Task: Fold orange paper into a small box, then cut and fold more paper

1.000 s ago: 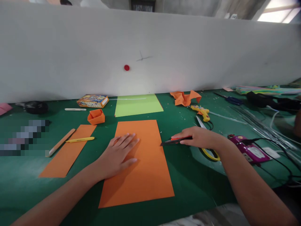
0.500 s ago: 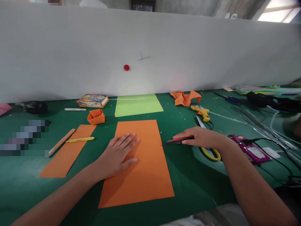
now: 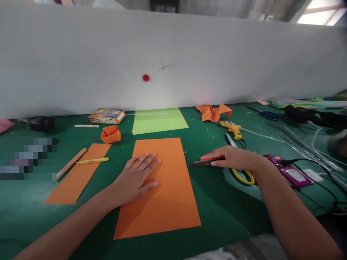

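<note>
A green table (image 3: 217, 202) carries a large orange sheet (image 3: 162, 195), an orange strip (image 3: 78, 177), a light green sheet (image 3: 158, 121), a folded orange box (image 3: 110, 134), yellow-handled scissors (image 3: 242, 176), a yellow glue gun (image 3: 232, 129) and a small printed carton (image 3: 106, 116).

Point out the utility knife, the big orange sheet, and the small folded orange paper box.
utility knife (image 3: 206, 161), head view, on its red-and-black handle just ahead of the right hand.
big orange sheet (image 3: 173, 202), head view, on its bare lower half.
folded orange paper box (image 3: 111, 134), head view, on its front wall.
</note>
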### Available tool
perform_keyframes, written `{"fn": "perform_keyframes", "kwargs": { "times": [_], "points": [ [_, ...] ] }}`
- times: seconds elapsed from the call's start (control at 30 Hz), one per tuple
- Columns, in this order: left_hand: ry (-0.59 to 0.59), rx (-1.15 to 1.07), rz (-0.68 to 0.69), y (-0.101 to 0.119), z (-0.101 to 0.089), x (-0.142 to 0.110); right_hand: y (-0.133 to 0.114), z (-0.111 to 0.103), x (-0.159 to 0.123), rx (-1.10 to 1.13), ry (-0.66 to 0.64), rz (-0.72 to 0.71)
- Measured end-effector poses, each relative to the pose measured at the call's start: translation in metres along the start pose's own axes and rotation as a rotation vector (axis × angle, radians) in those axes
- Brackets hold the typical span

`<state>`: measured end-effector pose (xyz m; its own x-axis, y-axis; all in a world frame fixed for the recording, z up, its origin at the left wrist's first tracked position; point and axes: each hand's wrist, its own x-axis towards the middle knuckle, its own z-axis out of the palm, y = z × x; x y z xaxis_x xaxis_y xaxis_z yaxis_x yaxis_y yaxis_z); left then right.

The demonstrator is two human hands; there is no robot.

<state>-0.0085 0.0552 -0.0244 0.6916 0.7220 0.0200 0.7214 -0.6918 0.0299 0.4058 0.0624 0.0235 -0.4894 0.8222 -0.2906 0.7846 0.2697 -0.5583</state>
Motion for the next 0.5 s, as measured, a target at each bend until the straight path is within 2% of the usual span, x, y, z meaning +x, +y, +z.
{"fn": "perform_keyframes", "kwargs": {
  "times": [0.17,0.33,0.5],
  "points": [
    [0.023,-0.009,0.014,-0.001,0.0008,-0.0001,-0.0023,-0.0054,-0.0043,0.102,0.006,-0.071],
    [0.008,0.002,0.005,-0.0006,0.0003,-0.0006,-0.0013,-0.0084,-0.0066,0.131,0.086,-0.091],
    [0.006,-0.003,0.006,-0.0003,-0.0005,-0.0007,-0.0034,-0.0049,-0.0075,0.234,0.22,0.018]
  ]
}}
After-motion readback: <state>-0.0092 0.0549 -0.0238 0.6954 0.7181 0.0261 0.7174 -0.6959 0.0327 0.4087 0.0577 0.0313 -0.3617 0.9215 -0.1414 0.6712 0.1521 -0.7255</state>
